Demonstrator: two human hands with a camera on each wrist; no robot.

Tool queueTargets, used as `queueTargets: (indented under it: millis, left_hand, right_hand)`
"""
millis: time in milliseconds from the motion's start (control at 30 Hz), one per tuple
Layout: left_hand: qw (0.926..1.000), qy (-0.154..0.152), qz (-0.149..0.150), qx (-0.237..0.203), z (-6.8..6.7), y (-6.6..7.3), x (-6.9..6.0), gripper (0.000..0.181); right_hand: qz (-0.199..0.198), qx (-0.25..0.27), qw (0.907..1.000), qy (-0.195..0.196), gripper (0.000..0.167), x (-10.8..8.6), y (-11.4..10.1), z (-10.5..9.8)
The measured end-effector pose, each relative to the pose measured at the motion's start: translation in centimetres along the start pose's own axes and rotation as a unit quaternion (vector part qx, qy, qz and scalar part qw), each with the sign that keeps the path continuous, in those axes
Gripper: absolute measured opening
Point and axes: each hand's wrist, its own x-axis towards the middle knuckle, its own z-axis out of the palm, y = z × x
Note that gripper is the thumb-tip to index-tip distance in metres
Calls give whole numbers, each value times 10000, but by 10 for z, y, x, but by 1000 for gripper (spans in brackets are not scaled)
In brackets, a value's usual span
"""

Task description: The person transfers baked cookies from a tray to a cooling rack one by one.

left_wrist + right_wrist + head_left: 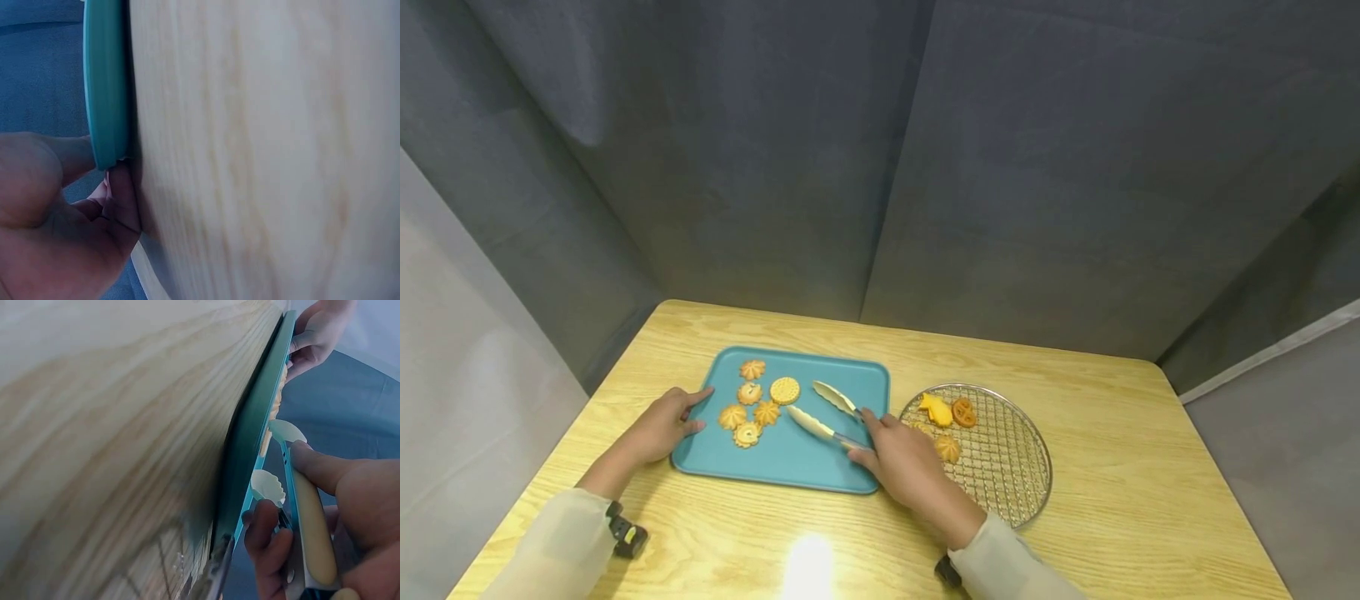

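A blue-green tray (790,467) lies on the table with several cookies on its left half, among them a round yellow one (785,390). At the tray's left edge, my left hand (658,427) grips the rim between thumb and fingers; the left wrist view shows fingers beneath the rim (107,94). My right hand (910,462) holds metal tongs with cream tips (811,422) over the tray. The tongs are spread, with nothing between their tips, and the lower tip is just below the round cookie. In the right wrist view, fingers wrap the tongs' handle (312,531).
A round wire rack (1000,454) stands right of the tray, partly behind my right hand. On it lie a yellow fish-shaped piece (937,410), a pretzel-shaped piece (964,412) and a flower-shaped cookie (947,448). Grey curtains (1000,183) hang behind the table.
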Motion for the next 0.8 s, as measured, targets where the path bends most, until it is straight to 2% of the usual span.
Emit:
queueTargets:
  millis: [800]
  left_hand:
    - [10000, -30, -56, -69, 0, 1, -2, 59]
  right_hand:
    - [29, -196, 9998, 41, 73, 39, -31, 8]
